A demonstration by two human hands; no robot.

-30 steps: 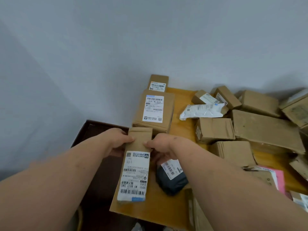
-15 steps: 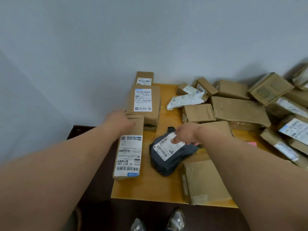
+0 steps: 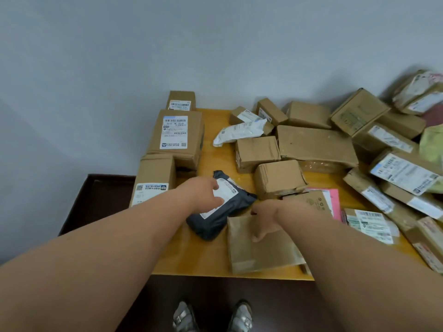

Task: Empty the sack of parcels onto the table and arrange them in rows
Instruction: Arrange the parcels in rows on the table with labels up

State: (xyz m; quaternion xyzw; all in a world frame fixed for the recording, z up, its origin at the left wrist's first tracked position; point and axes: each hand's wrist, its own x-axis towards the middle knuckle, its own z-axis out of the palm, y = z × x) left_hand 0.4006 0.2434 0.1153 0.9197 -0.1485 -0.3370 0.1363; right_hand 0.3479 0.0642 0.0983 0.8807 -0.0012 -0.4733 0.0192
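A dark grey poly-bag parcel (image 3: 223, 212) with a white label lies on the yellow table (image 3: 206, 259). My left hand (image 3: 203, 194) rests on its label, fingers spread. My right hand (image 3: 262, 222) lies on a flat brown parcel (image 3: 261, 252) at the table's front edge, fingers pointing toward me. Along the table's left edge three labelled boxes stand in a line: a small one (image 3: 181, 100) at the back, a large one (image 3: 177, 137), and a long one (image 3: 153, 178) partly hidden by my left arm. No sack is in view.
A loose heap of brown boxes (image 3: 316, 144) covers the middle and right of the table, with a white poly bag (image 3: 239, 131) and a pink envelope (image 3: 334, 202) among them. A dark lower surface (image 3: 96, 195) lies left of the table. My sandalled feet (image 3: 211, 317) show below.
My left hand has left the long box and moved right onto the grey bag. My right hand has left the grey bag and dropped onto the flat brown parcel. The view has shifted right.
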